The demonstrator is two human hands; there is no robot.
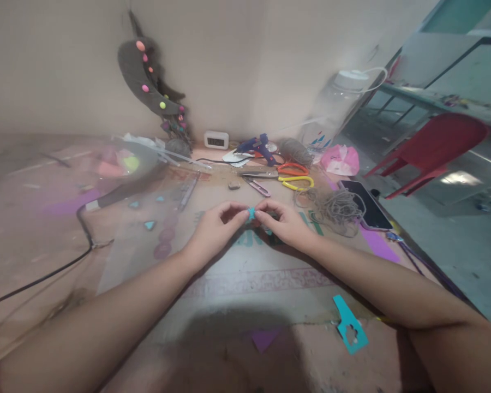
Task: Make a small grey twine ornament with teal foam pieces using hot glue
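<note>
A small turquoise paper flower cutout (251, 213) is pinched between both hands above the cardboard sheet. My left hand (225, 221) closes on its left edge with thumb and forefinger. On the opposite edge, my right hand (281, 219) grips it the same way. Small turquoise paper triangles (149, 225) lie to the left of my hands. Nearer to me, at the right, is a turquoise paper strip (351, 326) with a flower-shaped hole in it. A purple paper scrap (264, 339) rests near the front.
Behind my hands lie scissors (297, 176), a pink utility knife (257, 187) and a blue glue gun (258, 146). Grey yarn (335, 210) and a phone (366, 206) are at the right. A water bottle (331, 109) stands by the wall. A black cable (41, 281) crosses the left.
</note>
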